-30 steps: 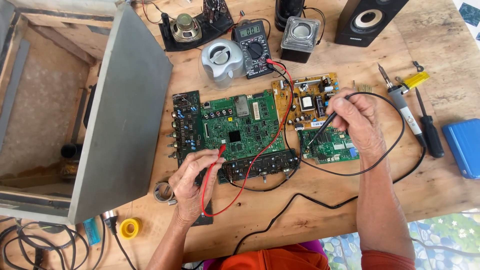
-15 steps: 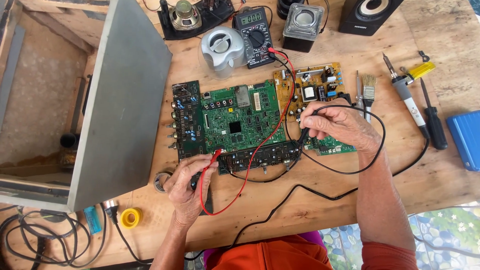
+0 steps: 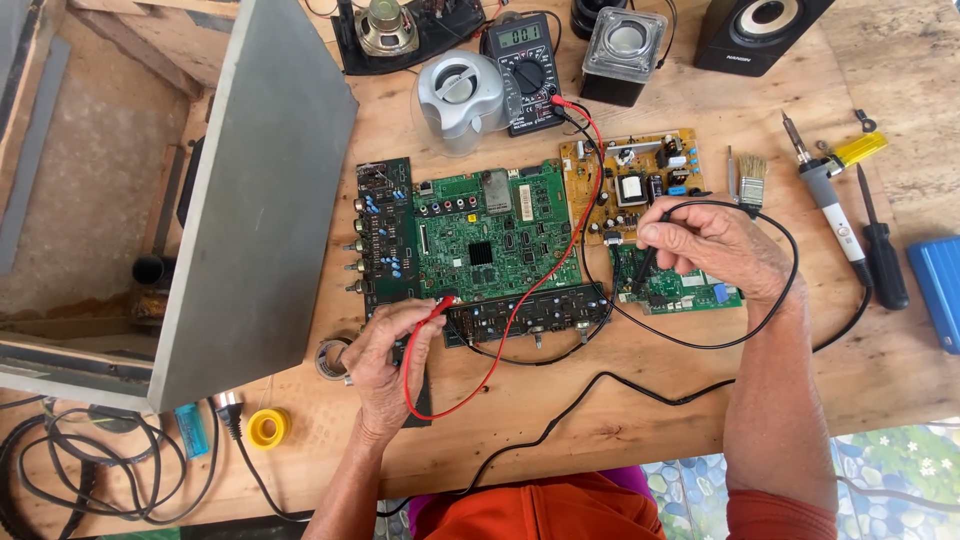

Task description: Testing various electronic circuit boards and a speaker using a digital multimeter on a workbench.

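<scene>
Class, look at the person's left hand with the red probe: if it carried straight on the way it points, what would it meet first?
The left hand points its red probe up and right; it would likely meet the large green circuit board first, though its height above is unclear.

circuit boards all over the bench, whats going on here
A person is probing circuit boards with a multimeter. The left hand holds the red probe at the lower left edge of the large green board. The right hand holds the black probe down at the smaller boards to the right. Both leads run back to the meter at the top of the wooden table. A soldering iron and brush lie untouched.
</scene>
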